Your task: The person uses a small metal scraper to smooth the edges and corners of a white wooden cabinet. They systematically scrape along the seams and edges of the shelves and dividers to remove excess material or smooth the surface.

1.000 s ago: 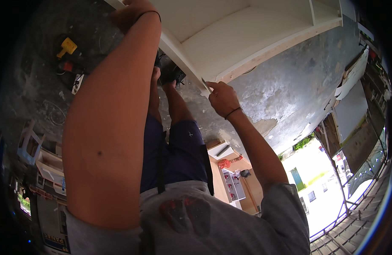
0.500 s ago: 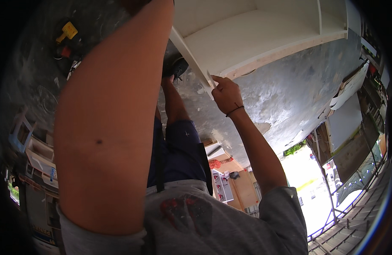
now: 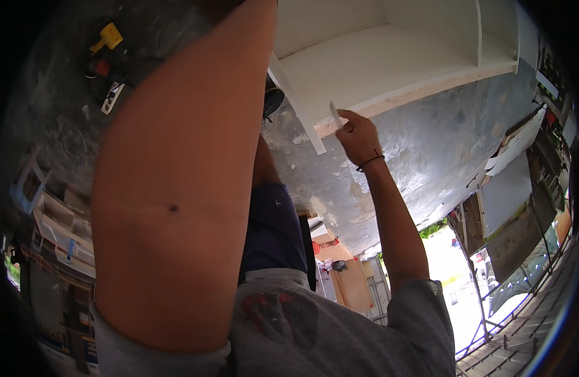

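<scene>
My right hand, with a dark cord at its wrist, grips a thin, pale, flat blade-like strip whose pointed end sticks up past the fingers. Its exact kind is too small to tell. Just beyond that hand lies the bare wooden front edge of a large white cabinet. A narrow white upright board of the cabinet ends a little left of the hand, apart from it. My left forearm fills the left middle and runs out at the top; its hand is not visible.
On the grey floor at far left lie a yellow tool-like object and a white power strip. My shoe stands beside the cabinet. Boards and sheets lean along the right, near a bright opening. Wooden drawer-like boxes stand at left.
My right hand with the pale strip has drawn away from the end of the narrow white board, to the right. My left arm and the whole view have shifted slightly.
</scene>
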A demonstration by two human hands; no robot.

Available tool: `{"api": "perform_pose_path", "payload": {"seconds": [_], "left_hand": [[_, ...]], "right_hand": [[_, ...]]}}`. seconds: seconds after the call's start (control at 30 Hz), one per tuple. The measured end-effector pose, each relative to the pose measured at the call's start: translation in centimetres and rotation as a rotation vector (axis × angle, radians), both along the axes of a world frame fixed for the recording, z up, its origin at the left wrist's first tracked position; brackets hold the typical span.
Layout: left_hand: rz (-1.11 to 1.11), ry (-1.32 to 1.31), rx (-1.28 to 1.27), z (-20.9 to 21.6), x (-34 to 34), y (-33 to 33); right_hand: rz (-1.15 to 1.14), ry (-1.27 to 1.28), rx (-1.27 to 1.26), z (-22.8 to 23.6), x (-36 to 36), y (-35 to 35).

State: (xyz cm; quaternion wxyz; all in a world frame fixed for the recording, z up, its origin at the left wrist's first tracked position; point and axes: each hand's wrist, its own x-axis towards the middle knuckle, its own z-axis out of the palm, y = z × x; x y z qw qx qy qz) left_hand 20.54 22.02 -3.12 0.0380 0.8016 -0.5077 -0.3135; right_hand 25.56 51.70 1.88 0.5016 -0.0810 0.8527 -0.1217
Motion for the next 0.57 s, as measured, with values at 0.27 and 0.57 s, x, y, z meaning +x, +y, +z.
{"api": "perform_pose_path", "payload": {"seconds": [0.27, 0.57], "left_hand": [[0.011, 0.046, 0.050, 1.5, -0.2, 0.6], [-0.001, 0.020, 0.076, 0.3, 0.1, -0.2]], "right_hand": [[0.562, 0.488, -0.021, -1.1, 3.1, -0.4], [0.237, 0.327, 0.100, -1.1, -2.8, 0.1]]}}
